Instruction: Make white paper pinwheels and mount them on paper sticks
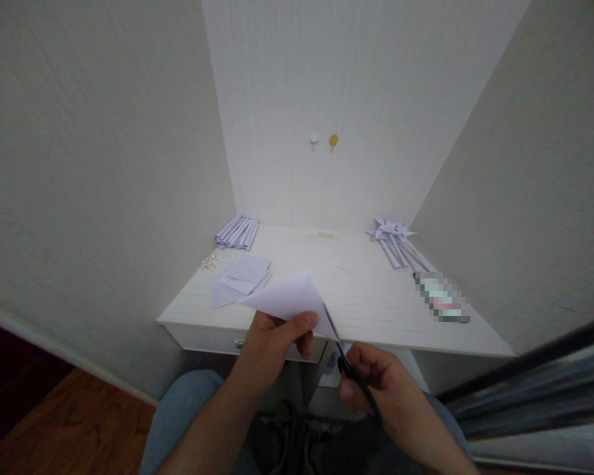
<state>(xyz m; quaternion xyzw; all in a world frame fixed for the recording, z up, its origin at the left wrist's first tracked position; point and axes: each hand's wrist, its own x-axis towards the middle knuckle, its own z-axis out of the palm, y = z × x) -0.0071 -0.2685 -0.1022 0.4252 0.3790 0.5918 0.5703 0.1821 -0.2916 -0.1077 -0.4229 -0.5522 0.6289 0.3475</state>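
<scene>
A sheet of white paper is pinched between the thumb and fingers of my left hand, held above the front of the table. My right hand is closed around the handles of black scissors. The scissor blades lie along the right edge of the paper, near its lower right corner. How far the blades are apart is hard to make out. Behind my left hand, more cut paper pieces lie in a loose pile on the table.
The white table stands between walls. Rolled paper sticks are stacked at the back left, with small bits in front. Paper pinwheels lie at the back right, near a blurred phone-like object. Two hooks hang on the wall.
</scene>
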